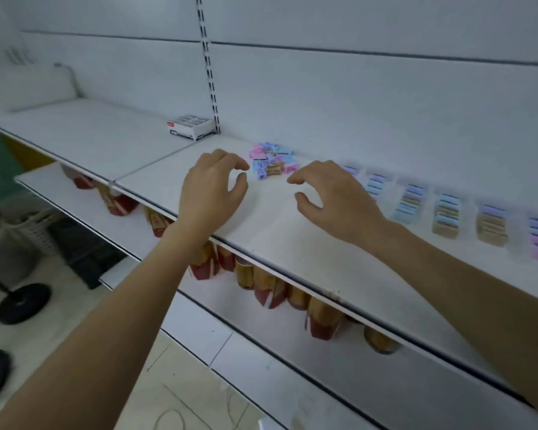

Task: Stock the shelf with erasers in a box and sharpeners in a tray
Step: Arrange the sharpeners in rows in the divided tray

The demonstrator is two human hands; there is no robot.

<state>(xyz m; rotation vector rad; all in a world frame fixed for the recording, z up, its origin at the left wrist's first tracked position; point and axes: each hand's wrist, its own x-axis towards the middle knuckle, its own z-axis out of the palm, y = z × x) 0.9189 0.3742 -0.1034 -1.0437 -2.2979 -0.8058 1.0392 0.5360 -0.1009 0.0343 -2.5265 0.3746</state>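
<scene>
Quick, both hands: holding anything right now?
Left hand: open, fingers loosely curled, holding nothing.
Right hand: open, fingers loosely curled, holding nothing.

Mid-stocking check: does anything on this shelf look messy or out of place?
Yes. A loose pile of sharpeners lies jumbled near the back of the shelf, just beyond the left hand and right hand, while the neat rows to its right are lined up. Both hands are empty.
</scene>
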